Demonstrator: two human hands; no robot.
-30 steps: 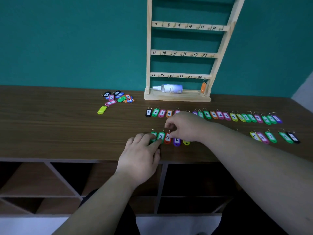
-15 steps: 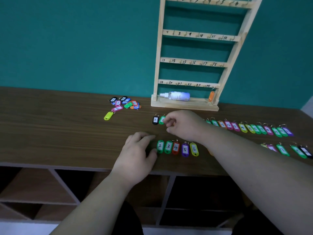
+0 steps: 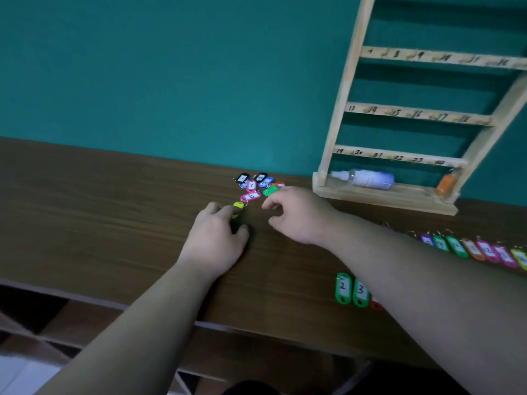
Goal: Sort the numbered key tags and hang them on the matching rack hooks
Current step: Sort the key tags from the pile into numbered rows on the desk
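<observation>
A loose pile of numbered key tags (image 3: 252, 186) lies on the wooden table (image 3: 99, 212), left of the wooden hook rack (image 3: 343, 109). A yellow-green tag (image 3: 237, 207) sits at the pile's near edge; my left hand (image 3: 215, 240) pinches it between index finger and thumb. My right hand (image 3: 298, 215) hovers just right of it with loosely curled fingers holding nothing, beside a green tag (image 3: 269, 191). A sorted far row of tags (image 3: 470, 248) runs off to the right. Near the front edge lie green tags 2 (image 3: 343, 288) and 3 (image 3: 360, 292); my right forearm hides the rest of that row.
A white spray bottle (image 3: 368, 179) lies on the rack's base shelf, and an orange tag (image 3: 445, 185) hangs at its right end. The rack's numbered bars show bare hooks. Open cubby shelves sit below the table's front edge.
Both hands left the sorted rows and moved left and back to the loose pile. My left hand took hold of the yellow-green tag. The camera swung left.
</observation>
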